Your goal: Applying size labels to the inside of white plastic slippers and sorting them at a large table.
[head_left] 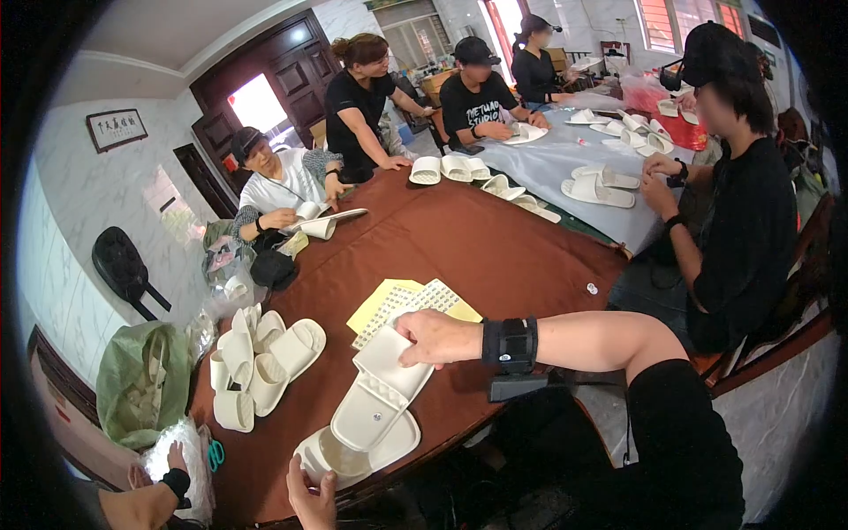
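Note:
My right hand point(426, 339), a black band on its wrist, grips a cream slipper point(375, 411) by its wide strap and holds it tilted. A small round sticker point(378, 416) shows on that slipper's insole. Beneath it lies a second cream slipper point(402, 442), partly covered, at the table's near edge. My left hand point(311, 496) has its thumb and fingers around the strap end of this lower slipper; part of the hand is cut off by the frame. Just beyond my right hand are a sheet with rows of small round stickers point(384, 316) and yellow sheets point(371, 305).
Several cream slippers point(269, 371) are grouped on the brown tablecloth point(389, 230) at left. Teal scissors point(215, 455) and a co-worker's hands point(172, 468) on clear plastic are at lower left. A green sack point(146, 389) stands beside the table. Other people handle slippers around both tables.

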`<act>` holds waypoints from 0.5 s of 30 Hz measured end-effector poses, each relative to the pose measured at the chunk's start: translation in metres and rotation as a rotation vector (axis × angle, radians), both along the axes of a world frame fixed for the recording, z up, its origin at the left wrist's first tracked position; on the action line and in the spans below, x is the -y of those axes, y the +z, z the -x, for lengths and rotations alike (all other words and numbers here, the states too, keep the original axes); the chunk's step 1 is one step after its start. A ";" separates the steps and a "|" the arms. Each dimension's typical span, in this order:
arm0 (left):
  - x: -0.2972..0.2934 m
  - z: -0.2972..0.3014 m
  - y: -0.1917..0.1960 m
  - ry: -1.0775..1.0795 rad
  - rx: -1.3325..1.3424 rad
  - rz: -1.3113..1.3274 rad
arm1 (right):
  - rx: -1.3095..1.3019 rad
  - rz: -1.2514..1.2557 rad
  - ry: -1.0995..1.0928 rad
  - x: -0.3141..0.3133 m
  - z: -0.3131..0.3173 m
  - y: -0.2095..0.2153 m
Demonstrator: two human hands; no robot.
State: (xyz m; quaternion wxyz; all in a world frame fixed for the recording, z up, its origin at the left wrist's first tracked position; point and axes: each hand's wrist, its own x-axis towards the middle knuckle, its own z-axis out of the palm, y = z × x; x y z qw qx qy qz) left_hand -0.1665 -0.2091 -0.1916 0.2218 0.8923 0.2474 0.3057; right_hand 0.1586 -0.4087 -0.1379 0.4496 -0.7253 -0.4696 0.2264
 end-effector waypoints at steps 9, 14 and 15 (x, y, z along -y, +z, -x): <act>0.028 0.001 0.000 0.079 0.082 -0.086 | -0.247 0.003 0.076 -0.001 0.027 -0.016; 0.038 -0.002 -0.001 0.076 0.040 -0.132 | -0.447 0.003 0.280 -0.006 0.054 -0.018; 0.043 -0.005 0.003 0.052 0.070 -0.154 | -0.500 -0.043 0.302 -0.006 0.061 -0.016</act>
